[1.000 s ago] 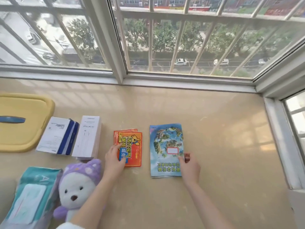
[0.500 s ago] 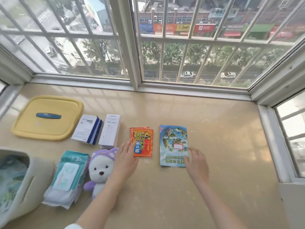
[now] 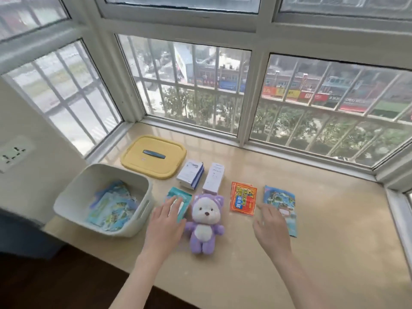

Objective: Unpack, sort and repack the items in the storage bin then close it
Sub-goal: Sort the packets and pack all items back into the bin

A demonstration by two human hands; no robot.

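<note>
The pale storage bin (image 3: 73, 197) stands open at the left of the sill with blue booklets (image 3: 111, 208) inside. Its yellow lid (image 3: 133, 160) lies flat behind it. On the sill lie a teal wipes pack (image 3: 181, 195), a purple plush bear (image 3: 206, 221), two white boxes (image 3: 190, 177) (image 3: 214, 180), orange packets (image 3: 243, 200) and a blue map booklet (image 3: 282, 201). My left hand (image 3: 166, 226) hovers with straight fingers over the wipes pack, left of the bear. My right hand (image 3: 270, 228) is relaxed over the booklet's left edge. Neither holds anything.
Barred windows (image 3: 200, 97) close off the back and both sides of the sill. A wall with a socket (image 3: 13, 152) is on the left. The sill's front edge (image 3: 100, 246) drops to a dark floor.
The view pulled back and swung left, bringing the whole bin into sight. My left hand moved from the orange packets to above the wipes pack. My right hand lifted off the blue booklet.
</note>
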